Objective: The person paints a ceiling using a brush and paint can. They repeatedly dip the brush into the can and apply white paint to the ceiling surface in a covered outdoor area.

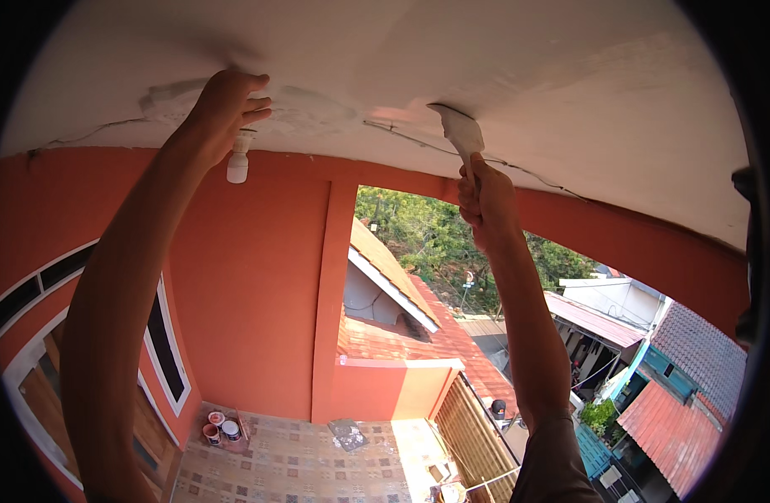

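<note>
At the ceiling (603,109), a broad-bladed putty knife (462,132) has its blade edge at the underside; whether they touch is unclear. Right hand (490,199): fingers closed around the handle. Left hand (222,109): fingers partly spread near the ceiling, no object seen in them; contact cannot be told. Progress, judged: partial. Right-hand expanse fairly even; grey patches (314,107) near the light bulb (237,168) look unfinished. Loose wire (427,144) uncovered. Paint pails (230,430) on floor tiles (289,461); no legible labels or writing.
</note>
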`<state>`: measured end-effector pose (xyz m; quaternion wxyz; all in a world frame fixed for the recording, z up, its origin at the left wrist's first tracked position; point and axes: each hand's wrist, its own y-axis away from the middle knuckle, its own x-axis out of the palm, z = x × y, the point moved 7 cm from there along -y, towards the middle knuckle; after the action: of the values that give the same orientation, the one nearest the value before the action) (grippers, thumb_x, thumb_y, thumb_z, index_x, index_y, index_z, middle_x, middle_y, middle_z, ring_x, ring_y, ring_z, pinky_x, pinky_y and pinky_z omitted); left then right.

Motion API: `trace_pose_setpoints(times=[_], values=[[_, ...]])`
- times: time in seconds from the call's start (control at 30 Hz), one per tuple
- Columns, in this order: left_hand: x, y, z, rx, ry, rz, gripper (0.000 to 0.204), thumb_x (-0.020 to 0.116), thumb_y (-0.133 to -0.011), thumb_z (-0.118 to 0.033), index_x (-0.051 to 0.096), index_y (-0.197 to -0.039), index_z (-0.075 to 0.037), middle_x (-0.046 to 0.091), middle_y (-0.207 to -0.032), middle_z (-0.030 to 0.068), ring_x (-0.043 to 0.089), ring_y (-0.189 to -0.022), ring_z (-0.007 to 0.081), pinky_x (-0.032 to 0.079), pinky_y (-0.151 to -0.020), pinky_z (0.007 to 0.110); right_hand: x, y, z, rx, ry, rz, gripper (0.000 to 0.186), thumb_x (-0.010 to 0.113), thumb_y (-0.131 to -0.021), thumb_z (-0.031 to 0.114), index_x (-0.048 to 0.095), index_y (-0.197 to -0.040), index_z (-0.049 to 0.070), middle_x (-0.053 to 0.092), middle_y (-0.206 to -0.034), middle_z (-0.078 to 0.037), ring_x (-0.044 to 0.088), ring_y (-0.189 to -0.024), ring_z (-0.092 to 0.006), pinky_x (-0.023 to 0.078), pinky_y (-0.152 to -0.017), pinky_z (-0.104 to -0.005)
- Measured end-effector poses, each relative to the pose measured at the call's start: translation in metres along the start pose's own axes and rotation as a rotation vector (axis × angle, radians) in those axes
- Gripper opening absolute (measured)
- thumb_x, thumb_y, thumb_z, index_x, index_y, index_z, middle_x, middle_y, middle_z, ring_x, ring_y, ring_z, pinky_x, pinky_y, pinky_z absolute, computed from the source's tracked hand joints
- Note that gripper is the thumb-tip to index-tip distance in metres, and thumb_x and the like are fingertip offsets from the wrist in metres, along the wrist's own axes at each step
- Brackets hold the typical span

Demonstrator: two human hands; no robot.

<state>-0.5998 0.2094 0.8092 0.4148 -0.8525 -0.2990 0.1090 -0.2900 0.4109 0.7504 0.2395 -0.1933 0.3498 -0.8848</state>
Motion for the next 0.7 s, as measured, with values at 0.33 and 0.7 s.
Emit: trace_pose_setpoints(times=[0.33,0.7], values=[[-0.001,-0.004,-0.001,0.039,0.048,0.011,0.073,0.055,-0.098,-0.019,0.012,-0.145,0.017,0.035,-0.146,0.0259,0.051,-0.129,0.039,0.042,-0.113,0.042,-0.013,0.093,0.059,-0.295,0.096,-0.039,0.036,0.046,-0.107,0.036,0.052,-0.085,0.007,0.04,-0.054,0.004,0.026,-0.036,-0.0019,0.019,-0.03,-0.0218],[-0.003,0.001,-0.004,-0.003,-0.009,-0.013,0.076,0.052,-0.098,-0.017,0.005,-0.148,0.016,0.035,-0.146,0.0251,0.05,-0.129,0.0381,0.042,-0.112,0.042,0.015,-0.001,-0.003,-0.548,0.115,-0.039,0.032,0.046,-0.107,0.033,0.048,-0.085,0.01,0.041,-0.055,0.003,0.03,-0.038,-0.0027,0.024,-0.033,-0.0217]])
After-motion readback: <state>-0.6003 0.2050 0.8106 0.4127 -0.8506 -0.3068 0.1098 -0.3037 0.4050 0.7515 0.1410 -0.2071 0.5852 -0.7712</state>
